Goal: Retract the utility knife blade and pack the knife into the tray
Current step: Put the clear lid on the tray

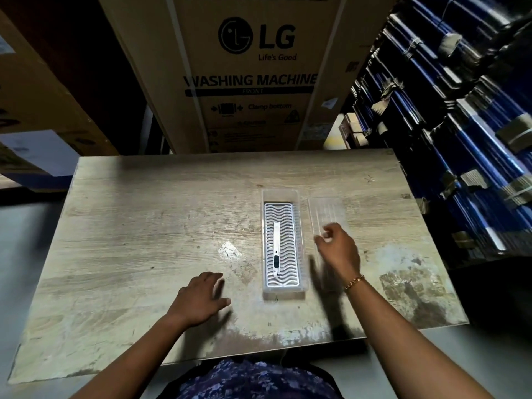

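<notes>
A clear plastic tray (282, 194) with a white wavy insert stands on the wooden table (144, 226), right of centre. The white utility knife (276, 249) lies lengthwise inside the tray on the insert, its black slider toward me; no blade shows. My right hand (339, 251) hovers just right of the tray, fingers loosely curled over the near end of a clear flat lid (326, 211); I cannot tell whether it touches the lid. My left hand (201, 298) rests on the table left of the tray's near end, fingers spread, holding nothing.
A large cardboard washing machine box (250, 76) stands behind the table's far edge. Stacks of blue bundled material (460, 125) crowd the right side. More cardboard boxes (34, 110) sit at the left. Bare table surface lies left of the tray.
</notes>
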